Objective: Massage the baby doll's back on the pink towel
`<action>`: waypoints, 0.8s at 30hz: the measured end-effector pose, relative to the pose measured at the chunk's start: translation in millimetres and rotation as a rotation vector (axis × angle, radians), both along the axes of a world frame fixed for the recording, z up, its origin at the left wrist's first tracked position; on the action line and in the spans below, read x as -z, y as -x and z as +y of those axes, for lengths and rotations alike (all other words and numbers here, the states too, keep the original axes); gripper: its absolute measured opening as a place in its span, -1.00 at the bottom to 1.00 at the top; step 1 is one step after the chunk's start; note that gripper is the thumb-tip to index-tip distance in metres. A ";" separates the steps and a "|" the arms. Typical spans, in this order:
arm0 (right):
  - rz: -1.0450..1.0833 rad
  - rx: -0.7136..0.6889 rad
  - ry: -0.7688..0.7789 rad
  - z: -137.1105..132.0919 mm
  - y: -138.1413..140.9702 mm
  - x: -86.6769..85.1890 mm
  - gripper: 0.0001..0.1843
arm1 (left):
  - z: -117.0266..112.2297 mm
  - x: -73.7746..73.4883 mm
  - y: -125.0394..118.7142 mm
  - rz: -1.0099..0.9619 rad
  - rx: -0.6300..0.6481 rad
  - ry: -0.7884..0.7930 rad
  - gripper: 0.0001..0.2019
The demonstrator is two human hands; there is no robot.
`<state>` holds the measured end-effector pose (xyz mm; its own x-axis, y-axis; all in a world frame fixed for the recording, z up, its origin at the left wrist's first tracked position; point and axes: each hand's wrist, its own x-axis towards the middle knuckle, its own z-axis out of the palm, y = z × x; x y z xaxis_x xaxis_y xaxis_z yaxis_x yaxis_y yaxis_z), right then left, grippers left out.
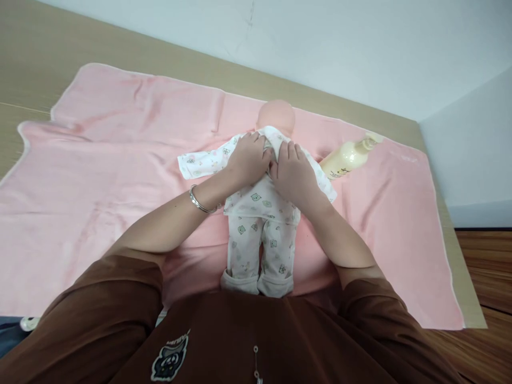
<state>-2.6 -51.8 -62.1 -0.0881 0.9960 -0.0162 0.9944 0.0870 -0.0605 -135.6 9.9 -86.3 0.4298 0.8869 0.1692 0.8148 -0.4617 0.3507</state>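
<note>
A baby doll lies on its back with its head away from me. It wears a white printed baby shirt and matching trousers with turned-up cuffs. Over the chest, my left hand is closed on the shirt's front, thumb and fingers pinched near the middle. My right hand meets it from the other side, its fingers also gripping the shirt cloth. Both thumbs almost touch at the front opening. What lies under the fingertips is hidden. One sleeve stretches out flat to the left.
Beneath the doll a pink blanket with wrinkles covers much of the wooden table. A cream pump bottle lies on its side, right of the doll. A white wall stands behind the table's far edge.
</note>
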 end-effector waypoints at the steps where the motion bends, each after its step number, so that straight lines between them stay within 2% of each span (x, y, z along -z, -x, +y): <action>1: -0.008 -0.012 -0.003 -4.6 3.2 -1.5 -0.26 | 2.9 1.8 0.0 -0.007 -0.028 0.014 -0.65; 5: 0.009 -0.040 0.013 -9.4 6.9 -9.3 -0.30 | 6.9 8.5 -0.8 -0.023 -0.091 -0.015 -0.69; 8: 0.093 -0.033 0.028 0.8 0.5 -11.3 -0.37 | -2.8 6.5 -2.4 0.004 -0.093 -0.051 -0.65; 12: 0.121 -0.041 -0.013 23.9 -13.5 -1.1 -0.43 | -27.4 -2.4 -6.2 0.119 -0.048 -0.090 -0.60; 15: 0.134 -0.021 -0.033 38.9 -23.0 10.0 -0.45 | -35.6 -7.6 -7.3 0.140 0.016 -0.107 -0.62; 19: 0.116 -0.007 -0.060 37.3 -23.4 16.0 -0.40 | -19.8 -10.8 -2.3 0.045 0.006 -0.005 -0.69; 24: 0.039 -0.029 -0.103 9.9 -5.6 7.1 -0.36 | 5.4 -5.6 3.5 -0.035 -0.027 0.078 -0.68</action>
<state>3.0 -41.9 -69.2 -0.1154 0.9892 0.0904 0.9885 0.1233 -0.0879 -139.2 15.3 -80.7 0.4007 0.9092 0.1134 0.8131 -0.4099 0.4134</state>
